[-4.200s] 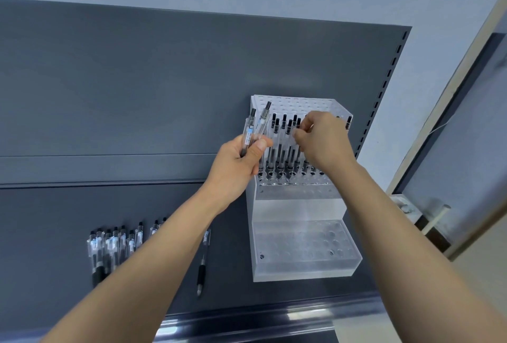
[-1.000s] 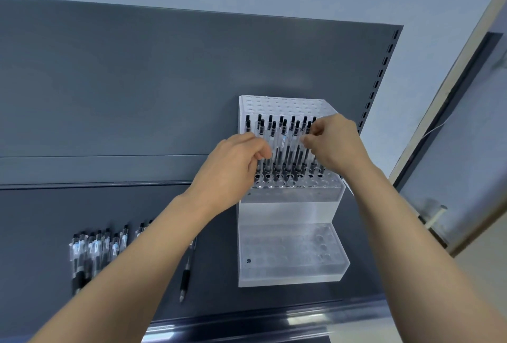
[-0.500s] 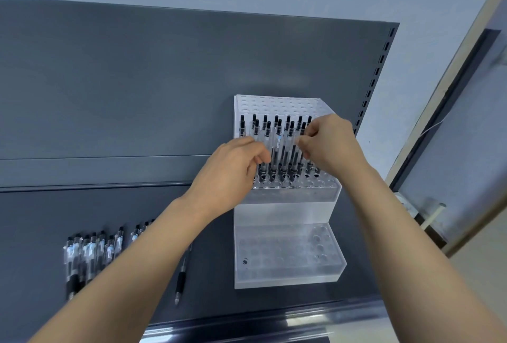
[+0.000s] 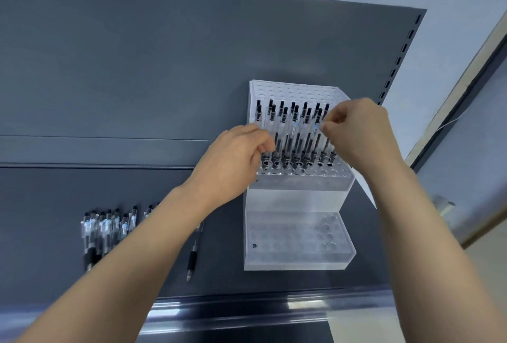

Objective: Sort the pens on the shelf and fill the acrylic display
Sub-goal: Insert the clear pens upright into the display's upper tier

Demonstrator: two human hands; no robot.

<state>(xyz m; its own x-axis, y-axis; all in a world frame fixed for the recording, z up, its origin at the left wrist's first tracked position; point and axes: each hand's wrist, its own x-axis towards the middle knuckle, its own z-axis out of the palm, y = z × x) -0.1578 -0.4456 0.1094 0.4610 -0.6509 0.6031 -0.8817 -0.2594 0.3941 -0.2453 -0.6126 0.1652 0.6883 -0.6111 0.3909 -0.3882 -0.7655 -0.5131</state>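
A stepped clear acrylic display [image 4: 297, 257] stands on the dark shelf, right of centre. Its middle tier holds several clear pens with black tips [image 4: 292, 128] standing upright in two rows. The lower tier [image 4: 290, 235] and the top tier [image 4: 296, 90] show only bare holes. My left hand [image 4: 233, 161] curls at the left end of the pen rows, its fingertips closed on the lower barrel of a standing pen. My right hand [image 4: 359, 134] pinches the upper part of a pen near the right end of the rows.
Several loose pens [image 4: 107, 230] lie side by side on the shelf [image 4: 55, 274] at the left, partly behind my left forearm. A single pen [image 4: 193, 256] lies between them and the display. The shelf's metal front lip [image 4: 247, 312] runs below. A wall stands to the right.
The two pens that stuck up out of my left hand four seconds ago no longer show there. More pens stand in the middle tier. Both hands have stayed at that row.
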